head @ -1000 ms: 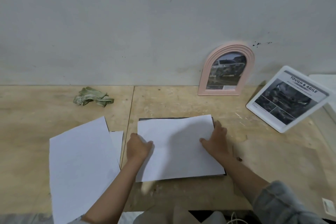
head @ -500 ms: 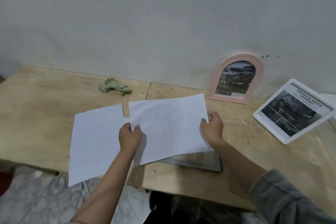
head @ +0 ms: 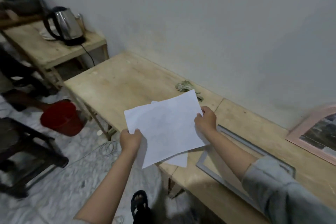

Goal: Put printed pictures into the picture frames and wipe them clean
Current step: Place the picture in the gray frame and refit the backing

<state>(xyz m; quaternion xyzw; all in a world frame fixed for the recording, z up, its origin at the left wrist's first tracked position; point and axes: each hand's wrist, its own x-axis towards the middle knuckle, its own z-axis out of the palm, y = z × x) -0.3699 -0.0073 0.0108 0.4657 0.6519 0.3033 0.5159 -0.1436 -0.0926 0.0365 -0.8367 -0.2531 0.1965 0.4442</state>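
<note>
I hold a white sheet of paper (head: 163,125), blank side up, above the left part of the wooden table (head: 123,82). My left hand (head: 130,139) grips its near left edge and my right hand (head: 206,119) pinches its far right corner. Another white sheet (head: 179,160) lies under it on the table, mostly hidden. A grey rectangular picture frame (head: 236,143) lies flat on the table beneath my right forearm. A pink arched frame (head: 312,132) with a picture in it sits at the right edge of view. A crumpled green cloth (head: 184,85) lies near the wall.
A steel kettle (head: 66,23) stands on a smaller wooden table (head: 54,51) at the back left. A red bucket (head: 61,117) sits on the floor beside the table leg. A dark chair (head: 27,154) stands at the left. Cables lie on the floor.
The view has swung left and the white frame has left view. Both hands have lifted the sheet off the grey frame and carried it left, over the other sheet.
</note>
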